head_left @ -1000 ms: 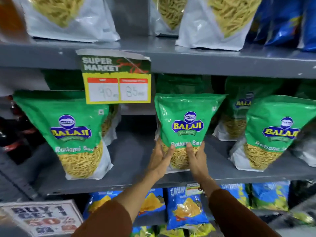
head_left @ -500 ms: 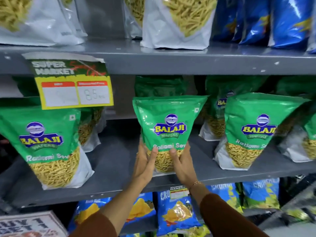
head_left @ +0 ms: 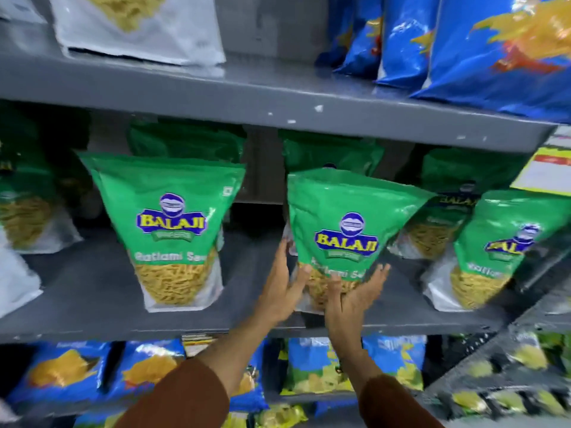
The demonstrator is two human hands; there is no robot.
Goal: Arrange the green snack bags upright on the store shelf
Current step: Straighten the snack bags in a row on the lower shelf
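Observation:
A green Balaji snack bag (head_left: 346, 217) stands on the grey middle shelf (head_left: 92, 291), leaning to the right. My left hand (head_left: 282, 288) presses its lower left side and my right hand (head_left: 355, 296) cups its lower front. Another green bag (head_left: 173, 230) stands upright to its left, untouched. A third green bag (head_left: 497, 251) stands at the right, with more green bags behind in the shadow.
The shelf above (head_left: 278, 100) carries white bags and blue bags (head_left: 463, 41) and hangs low over the green bags. Blue and yellow snack bags (head_left: 312, 366) fill the shelf below. A yellow price tag (head_left: 547, 171) hangs at the right edge.
The view has swung right. Both hands have left the middle green bag, which now stands alone at the left, and hold the neighbouring bag to its right.

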